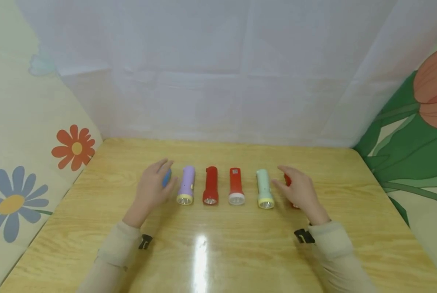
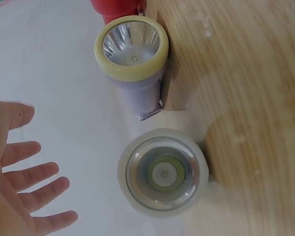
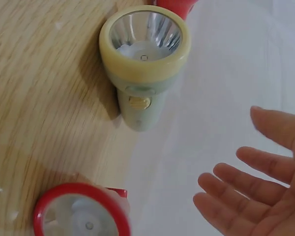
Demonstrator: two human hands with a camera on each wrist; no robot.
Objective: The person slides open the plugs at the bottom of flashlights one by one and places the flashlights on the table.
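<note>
Several flashlights lie in a row on the table, lenses toward me. My left hand (image 1: pixel 151 185) is over a blue flashlight (image 1: pixel 167 178), mostly hidden by it; its pale-rimmed lens (image 2: pixel 163 172) shows in the left wrist view. Beside it lies a purple flashlight (image 1: pixel 187 184) with a yellow rim. A red flashlight (image 1: pixel 211 185), a red one with a white head (image 1: pixel 236 185) and a mint green flashlight (image 1: pixel 264 188) follow. My right hand (image 1: pixel 302 191) is over another red flashlight (image 1: pixel 287 180), partly covering it. Fingers of both hands are spread and relaxed, gripping nothing.
The wooden table (image 1: pixel 226 252) has a bright reflection at the front. A white cloth (image 1: pixel 218 81) hangs behind it. Flower-printed panels (image 1: pixel 17 122) stand along both sides. Black straps (image 1: pixel 304 236) show at the wrists.
</note>
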